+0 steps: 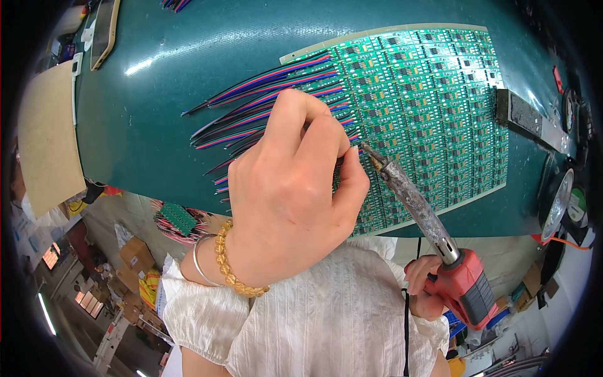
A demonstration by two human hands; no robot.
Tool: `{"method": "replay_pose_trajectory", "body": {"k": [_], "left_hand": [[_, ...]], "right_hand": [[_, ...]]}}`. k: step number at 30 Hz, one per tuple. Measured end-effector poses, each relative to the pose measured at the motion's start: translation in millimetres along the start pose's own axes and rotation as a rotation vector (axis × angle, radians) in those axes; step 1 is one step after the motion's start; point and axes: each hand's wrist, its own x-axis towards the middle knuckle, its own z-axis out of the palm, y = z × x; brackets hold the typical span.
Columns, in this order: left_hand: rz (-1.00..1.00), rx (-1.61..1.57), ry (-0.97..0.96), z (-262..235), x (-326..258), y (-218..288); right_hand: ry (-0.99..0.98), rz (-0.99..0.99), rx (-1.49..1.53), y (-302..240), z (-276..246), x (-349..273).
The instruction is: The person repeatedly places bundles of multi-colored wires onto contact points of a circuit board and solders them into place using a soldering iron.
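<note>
A large green circuit board panel (421, 107), full of small repeated boards, lies on the teal work surface. Bundles of black, red and blue wires (270, 78) fan out leftward from its left edge. My left hand (286, 176) is closed in a pinch over this wired edge. Its fingertips seem to hold wires, though my own fingers mostly hide them. In my right hand (424, 286) is the red and black handle of a soldering iron (408, 191). The iron's tip points up and left, close to my left thumb, over the panel; whether it touches is unclear.
A dark rectangular block (531, 119) rests against the panel's right edge. Farther right stands a round metal dish (556, 198). A phone (105, 34) and a tan board (47, 138) are at the left. Below the table edge sits a wired green board (179, 218).
</note>
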Motion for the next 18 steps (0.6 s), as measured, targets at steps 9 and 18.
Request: {"method": "replay_pose_trajectory", "body": {"k": [9,18], "left_hand": [[0.019,0.006,-0.003,-1.4,0.3,-1.6],[0.029,0.007,-0.014,-2.2,0.3,-3.1]], "right_hand": [[0.004,0.014,0.04,1.5,-5.1,-11.9],[0.159,0.036,0.065,-7.0,9.7,-9.7]]}}
